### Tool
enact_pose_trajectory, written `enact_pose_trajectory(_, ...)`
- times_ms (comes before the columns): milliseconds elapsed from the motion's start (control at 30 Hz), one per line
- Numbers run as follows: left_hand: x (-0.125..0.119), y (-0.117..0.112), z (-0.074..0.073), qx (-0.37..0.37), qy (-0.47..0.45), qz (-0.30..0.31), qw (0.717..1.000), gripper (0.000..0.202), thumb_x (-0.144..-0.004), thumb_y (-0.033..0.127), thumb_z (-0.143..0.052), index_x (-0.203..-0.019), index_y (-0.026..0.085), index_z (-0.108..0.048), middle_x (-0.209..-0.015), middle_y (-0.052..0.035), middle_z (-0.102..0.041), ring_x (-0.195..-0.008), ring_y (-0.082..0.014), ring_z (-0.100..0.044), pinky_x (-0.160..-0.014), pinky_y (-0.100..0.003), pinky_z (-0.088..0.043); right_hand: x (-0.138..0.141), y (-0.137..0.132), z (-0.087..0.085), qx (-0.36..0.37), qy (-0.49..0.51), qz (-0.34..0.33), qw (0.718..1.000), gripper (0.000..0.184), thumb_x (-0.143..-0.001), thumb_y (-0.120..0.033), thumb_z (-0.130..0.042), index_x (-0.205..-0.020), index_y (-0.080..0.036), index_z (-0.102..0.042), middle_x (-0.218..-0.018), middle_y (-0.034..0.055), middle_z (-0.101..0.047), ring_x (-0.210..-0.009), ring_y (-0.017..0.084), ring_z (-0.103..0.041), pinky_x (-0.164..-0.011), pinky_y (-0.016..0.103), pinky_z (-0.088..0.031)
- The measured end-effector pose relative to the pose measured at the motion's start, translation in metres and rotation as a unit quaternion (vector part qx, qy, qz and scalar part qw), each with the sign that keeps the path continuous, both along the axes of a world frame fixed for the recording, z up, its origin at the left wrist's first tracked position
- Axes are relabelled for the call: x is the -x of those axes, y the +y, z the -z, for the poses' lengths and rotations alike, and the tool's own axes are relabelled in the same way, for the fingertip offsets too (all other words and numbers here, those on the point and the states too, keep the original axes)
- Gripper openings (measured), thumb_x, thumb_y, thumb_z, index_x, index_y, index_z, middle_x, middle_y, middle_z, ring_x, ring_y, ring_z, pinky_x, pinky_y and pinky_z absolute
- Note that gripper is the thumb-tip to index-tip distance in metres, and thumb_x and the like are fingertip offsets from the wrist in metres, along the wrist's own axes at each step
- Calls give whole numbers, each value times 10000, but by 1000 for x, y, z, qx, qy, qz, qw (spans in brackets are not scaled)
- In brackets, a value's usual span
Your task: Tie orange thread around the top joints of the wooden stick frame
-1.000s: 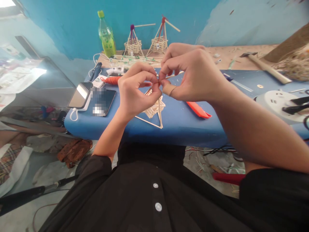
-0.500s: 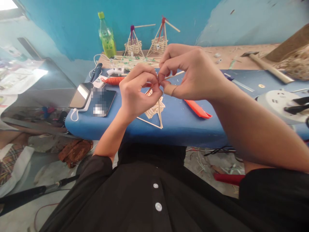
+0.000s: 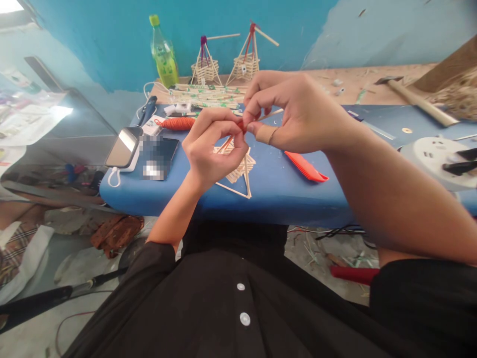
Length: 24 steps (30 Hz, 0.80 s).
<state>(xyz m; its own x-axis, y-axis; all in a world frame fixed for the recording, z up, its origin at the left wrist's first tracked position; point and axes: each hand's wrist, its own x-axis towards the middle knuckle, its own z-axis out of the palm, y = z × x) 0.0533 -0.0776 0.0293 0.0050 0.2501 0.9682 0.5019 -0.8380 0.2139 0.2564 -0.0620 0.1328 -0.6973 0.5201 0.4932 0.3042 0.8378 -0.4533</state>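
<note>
A small stick model (image 3: 240, 169) built of pale thin sticks stands on the blue work surface, below my hands. Orange thread (image 3: 241, 126) is wrapped round its top, where the sticks meet. My left hand (image 3: 214, 141) is closed, thumb and fingers pinching the model just under that wrapping. From the right, my right hand (image 3: 294, 117) pinches at the thread with thumb and forefinger, touching the left fingertips. One stick (image 3: 271, 115) juts out to the right from the top, behind my right fingers. The exact grip on the thread is partly hidden.
Two similar stick models, purple-topped (image 3: 204, 62) and red-topped (image 3: 248, 57), stand at the wall beside a green-capped bottle (image 3: 164, 59). Around lie an orange thread spool (image 3: 178, 124), phone (image 3: 124, 147), orange-red cutter-like tool (image 3: 305, 166), hammer (image 3: 421, 102) and white power strip (image 3: 436, 159).
More of the orange thread wrapping shows between my fingertips. My left hand has tilted slightly and sits a little lower; both hands keep their pinch at the model's top.
</note>
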Motion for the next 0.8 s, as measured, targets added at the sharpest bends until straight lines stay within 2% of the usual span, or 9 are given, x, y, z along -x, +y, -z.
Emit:
enact_pose_trajectory(100, 4, 7, 7, 9, 15, 16, 1000, 127, -1007, 148, -764, -989, 258, -703, -1071, -54, -775, -1023, -195, -775, -886, -396, -731, 0, -1, 1, -5, 5, -1, 1000, 170, -867, -66, -667, -862, -217, -745, -1038, 58, -645, -874, 148, -596, -815, 340, -508)
enact_pose_trajectory(200, 4, 8, 7, 41, 27, 32, 998, 132, -1020, 157, -775, -1017, 264, -697, -1092, -59, -764, -1054, -210, -778, -944, -425, -728, 1, -2, 1, -7, 7, -2, 1000, 174, -862, -63, -657, -854, -214, -743, -1027, 58, -640, -870, 146, -597, -815, 342, -499)
enact_pose_trajectory(267, 1, 4, 3, 23, 15, 40, 999, 141, -1016, 152, -772, -1028, 271, -698, -1081, -48, -758, -1035, -207, -782, -915, -412, -726, 1, -3, 0, -4, 5, 0, 1000, 181, -853, -56, -658, -847, -218, -740, -1021, 56, -640, -869, 149, -597, -814, 346, -497)
enact_pose_trajectory(400, -6, -3, -6, -68, -24, 28, 997, 145, -994, 129, -733, -1018, 269, -709, -1020, -18, -753, -930, -175, -776, -772, -346, -704, 1, -5, -1, -6, 2, 7, 1000, 179, -850, -58, -663, -846, -220, -739, -1011, 52, -630, -874, 153, -598, -818, 346, -494)
enact_pose_trajectory(500, -5, -3, -6, -36, -8, 3, 999, 110, -993, 159, -748, -1002, 262, -709, -1024, -18, -762, -932, -173, -776, -763, -331, -700, 1, -5, -1, -14, -1, 3, 1000, 173, -853, -66, -663, -854, -216, -749, -1018, 51, -629, -882, 152, -606, -822, 343, -490)
enact_pose_trajectory(600, -2, -4, -5, -6, 12, 9, 1000, 92, -996, 189, -770, -1016, 258, -713, -1051, -23, -767, -946, -172, -767, -776, -327, -700, 0, -5, -1, -20, -6, 7, 1000, 169, -854, -72, -671, -859, -218, -757, -1017, 48, -634, -890, 159, -620, -825, 345, -491)
enact_pose_trajectory(700, -1, -6, -10, -24, 9, 37, 999, 108, -999, 161, -750, -1033, 257, -716, -1048, -14, -756, -938, -157, -754, -768, -302, -694, 0, -5, -1, -35, -16, 21, 999, 156, -855, -90, -694, -868, -227, -765, -1026, 44, -648, -905, 171, -638, -838, 355, -494)
enact_pose_trajectory(800, -1, -8, -16, -42, 1, 48, 998, 145, -973, 133, -743, -1024, 266, -716, -1009, -15, -748, -896, -156, -742, -697, -290, -691, 0, -6, -1, -49, -22, 31, 998, 150, -848, -103, -703, -874, -237, -767, -1031, 37, -658, -906, 177, -644, -840, 361, -490)
